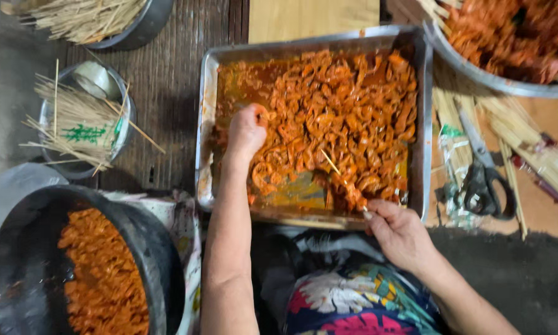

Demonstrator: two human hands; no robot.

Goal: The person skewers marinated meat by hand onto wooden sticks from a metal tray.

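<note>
1. Four containers hold food or sticks. I see a steel tray [208, 124] at the tabletop's middle, filled with orange marinated meat [347, 105], with a bare patch of sauce near its front edge.
2. A black pot [148, 242] at the front left corner holds more meat; a steel bowl [471, 68] at the back right, cut off by the frame, holds meat on sticks.
3. A small bowl [121, 133] at the left carries loose sticks [74, 124]; another at the back left is cropped.
4. My right hand [400, 232] pinches a skewer [344, 180] at the tray's front edge. Its long axis runs diagonally, tip pointing back-left, with meat threaded on it.
5. My left hand [247, 131] is clenched in the meat; its fingertips are hidden.
6. Scissors [487, 180] lie right of the tray on blurred stick bundles.
</note>
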